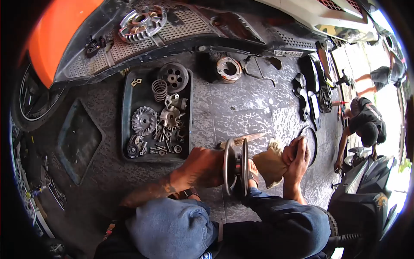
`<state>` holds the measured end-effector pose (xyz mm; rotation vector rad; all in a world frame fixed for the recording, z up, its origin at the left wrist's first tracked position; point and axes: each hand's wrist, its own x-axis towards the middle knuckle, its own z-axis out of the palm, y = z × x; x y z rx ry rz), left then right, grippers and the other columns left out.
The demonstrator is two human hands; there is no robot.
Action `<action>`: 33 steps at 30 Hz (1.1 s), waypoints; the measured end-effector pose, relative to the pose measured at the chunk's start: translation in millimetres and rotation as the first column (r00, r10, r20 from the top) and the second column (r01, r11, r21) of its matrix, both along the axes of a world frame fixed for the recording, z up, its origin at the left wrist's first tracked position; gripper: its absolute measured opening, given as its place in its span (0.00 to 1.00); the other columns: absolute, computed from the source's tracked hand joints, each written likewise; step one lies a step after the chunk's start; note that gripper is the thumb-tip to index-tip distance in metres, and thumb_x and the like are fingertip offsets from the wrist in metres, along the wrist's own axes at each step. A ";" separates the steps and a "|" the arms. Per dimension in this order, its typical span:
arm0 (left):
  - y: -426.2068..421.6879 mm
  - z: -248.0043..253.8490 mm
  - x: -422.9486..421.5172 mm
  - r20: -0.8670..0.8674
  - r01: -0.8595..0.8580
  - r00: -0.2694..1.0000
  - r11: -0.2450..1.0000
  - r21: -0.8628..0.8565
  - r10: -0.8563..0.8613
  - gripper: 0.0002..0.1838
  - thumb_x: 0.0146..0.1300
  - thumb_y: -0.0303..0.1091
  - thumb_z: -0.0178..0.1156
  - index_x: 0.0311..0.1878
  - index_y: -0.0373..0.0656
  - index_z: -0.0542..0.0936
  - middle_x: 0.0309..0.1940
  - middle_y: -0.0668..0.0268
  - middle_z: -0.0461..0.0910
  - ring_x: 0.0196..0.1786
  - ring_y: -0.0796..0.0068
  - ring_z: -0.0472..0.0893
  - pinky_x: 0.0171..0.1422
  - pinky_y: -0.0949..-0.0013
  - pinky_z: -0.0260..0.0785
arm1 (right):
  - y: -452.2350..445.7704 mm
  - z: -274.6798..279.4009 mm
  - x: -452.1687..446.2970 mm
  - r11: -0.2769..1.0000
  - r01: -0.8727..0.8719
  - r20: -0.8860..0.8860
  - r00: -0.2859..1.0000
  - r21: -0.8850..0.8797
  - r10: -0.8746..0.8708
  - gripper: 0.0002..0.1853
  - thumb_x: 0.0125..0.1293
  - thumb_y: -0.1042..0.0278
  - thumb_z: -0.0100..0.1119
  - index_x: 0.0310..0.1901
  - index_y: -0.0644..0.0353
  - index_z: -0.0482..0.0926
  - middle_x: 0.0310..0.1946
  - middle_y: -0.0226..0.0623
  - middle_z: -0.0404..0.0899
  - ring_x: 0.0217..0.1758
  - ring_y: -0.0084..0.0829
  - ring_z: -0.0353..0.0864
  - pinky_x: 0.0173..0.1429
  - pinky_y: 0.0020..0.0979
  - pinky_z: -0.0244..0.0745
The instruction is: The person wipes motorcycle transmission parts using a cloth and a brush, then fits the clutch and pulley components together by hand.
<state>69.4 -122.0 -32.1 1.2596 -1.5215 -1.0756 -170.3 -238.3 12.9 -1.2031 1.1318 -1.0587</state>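
My left hand [208,166] is closed on a metal pulley [244,168], two discs on a short hub, held edge-on to me above my foot. Its fingertips are hidden behind the near disc. In my right hand [297,160] is a crumpled tan rag [271,165], bunched under bent fingers just to the right of the pulley. A small gap seems to separate the rag from the far disc. Behind the pulley lies a pointed brownish strip [252,137] whose kind I cannot make out.
A dark tray [125,125] holds a coil spring [159,90], a finned disc [144,121], a drum with holes and several bolts. A ring-shaped part [228,70] and a belt [315,142] lie on the floor. An orange scooter [64,30] borders the back; another person [366,123] crouches at right.
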 end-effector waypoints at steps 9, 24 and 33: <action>5.5 26.0 23.0 -0.028 0.116 0.992 0.985 -0.124 -0.120 0.16 0.50 0.38 0.69 0.41 0.41 0.80 0.29 0.59 0.82 0.32 0.64 0.84 0.37 0.68 0.75 | 21.8 -22.1 12.6 0.971 -0.177 -0.114 0.974 0.158 0.196 0.20 0.75 0.56 0.43 0.28 0.59 0.70 0.12 0.22 0.59 0.13 0.13 0.53 0.17 0.21 0.46; 27.2 -92.1 -84.0 -0.814 0.265 0.082 0.774 0.575 0.576 0.28 0.51 0.33 0.69 0.58 0.53 0.74 0.28 0.77 0.80 0.52 0.71 0.79 0.71 0.41 0.57 | 17.3 -42.4 26.0 0.984 -0.167 0.531 0.830 -0.059 0.172 0.18 0.76 0.49 0.37 0.32 0.52 0.61 0.16 0.22 0.56 0.12 0.14 0.46 0.13 0.20 0.43; -2.6 -90.8 -94.6 -0.924 0.130 0.136 0.919 0.373 0.356 0.31 0.57 0.37 0.66 0.64 0.47 0.68 0.59 0.67 0.73 0.61 0.71 0.73 0.70 0.58 0.62 | 17.7 -91.3 25.6 0.918 -0.393 0.180 0.900 -0.060 0.397 0.58 0.59 0.30 0.53 0.75 0.58 0.33 0.75 0.49 0.41 0.77 0.40 0.47 0.75 0.40 0.48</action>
